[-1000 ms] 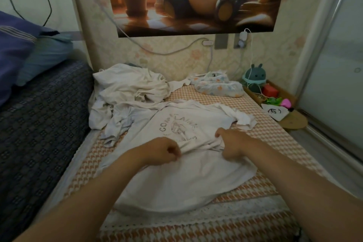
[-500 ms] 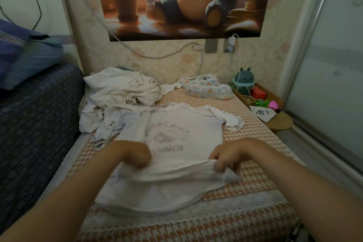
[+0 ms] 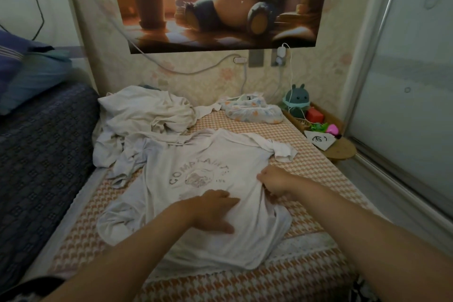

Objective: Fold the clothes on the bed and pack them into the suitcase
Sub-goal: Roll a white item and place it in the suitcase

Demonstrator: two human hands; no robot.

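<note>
My left hand (image 3: 215, 211) lies flat, pressing the white printed cotton T-shirt (image 3: 196, 154) onto the orange houndstooth bed cover (image 3: 318, 179). Just right of it, my right hand (image 3: 272, 180) is a curled grip pinching the shirt's side. I should pin firmly and draw that side across smoothly, keeping the crease straight. Beyond both, crumpled white clothes (image 3: 147, 115) wait; no suitcase shows.

A poster (image 3: 220, 7) hangs on the pale floral wall (image 3: 186, 81) above the bed (image 3: 318, 174), whose orange houndstooth cover shows along the right side. Under the poster sit two sockets (image 3: 256, 57), one with a white charger (image 3: 282, 52) plugged in and its cable trailing down. At left lies a dark blue quilt (image 3: 44, 159) with blue pillows (image 3: 34, 78). A frosted sliding door (image 3: 411, 105) fills the right. The light is dim and warm.
</note>
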